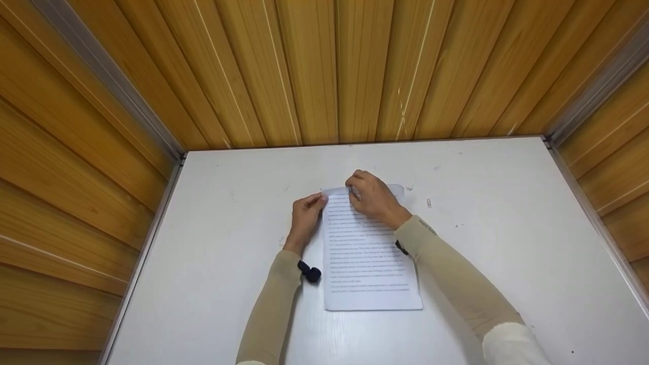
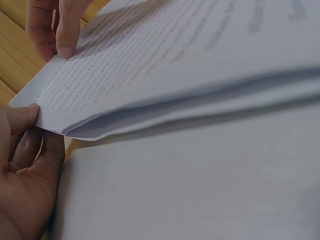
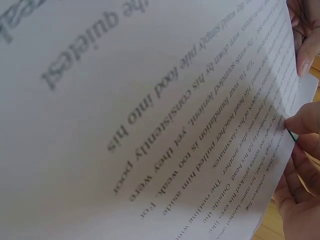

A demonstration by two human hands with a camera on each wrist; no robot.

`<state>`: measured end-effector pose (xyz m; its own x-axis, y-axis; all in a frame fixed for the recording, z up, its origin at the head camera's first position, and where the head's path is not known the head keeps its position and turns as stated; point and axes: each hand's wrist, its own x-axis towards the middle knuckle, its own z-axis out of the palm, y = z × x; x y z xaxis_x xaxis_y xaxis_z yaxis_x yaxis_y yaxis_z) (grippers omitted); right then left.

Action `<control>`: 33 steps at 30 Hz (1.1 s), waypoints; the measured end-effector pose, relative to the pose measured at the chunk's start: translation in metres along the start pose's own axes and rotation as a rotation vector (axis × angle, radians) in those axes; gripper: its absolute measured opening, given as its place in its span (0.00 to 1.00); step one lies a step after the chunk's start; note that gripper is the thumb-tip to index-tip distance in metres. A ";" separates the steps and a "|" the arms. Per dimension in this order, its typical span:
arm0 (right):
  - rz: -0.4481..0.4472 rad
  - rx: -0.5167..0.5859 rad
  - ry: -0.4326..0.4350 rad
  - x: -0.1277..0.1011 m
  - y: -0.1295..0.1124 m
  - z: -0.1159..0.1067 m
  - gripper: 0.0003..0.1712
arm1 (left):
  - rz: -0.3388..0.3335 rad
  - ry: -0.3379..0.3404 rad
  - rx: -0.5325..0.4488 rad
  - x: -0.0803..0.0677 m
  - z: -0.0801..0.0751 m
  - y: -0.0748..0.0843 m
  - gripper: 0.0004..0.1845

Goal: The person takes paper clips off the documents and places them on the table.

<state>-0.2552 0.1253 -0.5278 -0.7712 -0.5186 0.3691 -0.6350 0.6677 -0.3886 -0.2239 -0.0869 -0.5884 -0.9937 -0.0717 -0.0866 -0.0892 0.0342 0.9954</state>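
A stack of printed sheets (image 1: 367, 258) lies on the white table (image 1: 213, 243), its far end lifted slightly. My left hand (image 1: 320, 202) pinches the stack's far left corner, thumb on top and fingers beneath (image 2: 42, 131). My right hand (image 1: 351, 190) grips the far edge near the middle. In the right wrist view its thumb (image 3: 302, 122) holds a thin green paper clip (image 3: 292, 135) against the edge of the sheets (image 3: 150, 125). In the left wrist view the right hand's fingertips (image 2: 62, 35) rest on the top page (image 2: 175, 65).
A loose metal paper clip (image 1: 429, 203) lies on the table right of the stack, with a small speck (image 1: 409, 188) beside it. Wooden slat walls (image 1: 324, 71) close in the table at the back and both sides.
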 end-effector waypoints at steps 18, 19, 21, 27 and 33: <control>-0.041 -0.186 0.073 -0.001 -0.004 0.003 0.06 | -0.016 0.003 0.018 0.002 0.000 -0.002 0.18; -0.035 -0.185 0.070 -0.001 -0.004 0.003 0.06 | -0.012 0.000 0.015 0.002 0.000 -0.002 0.17; -0.028 -0.180 0.065 0.000 -0.004 0.002 0.06 | -0.007 -0.005 0.009 0.002 0.000 -0.002 0.17; -0.021 -0.171 0.057 0.001 -0.003 0.001 0.07 | -0.002 -0.012 0.000 0.003 -0.001 -0.003 0.16; 0.006 -0.166 0.036 0.002 -0.002 0.001 0.07 | 0.004 -0.014 0.006 0.003 -0.001 -0.003 0.16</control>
<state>-0.2552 0.1222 -0.5267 -0.7712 -0.4965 0.3984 -0.6116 0.7516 -0.2473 -0.2261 -0.0884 -0.5916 -0.9949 -0.0576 -0.0833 -0.0857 0.0400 0.9955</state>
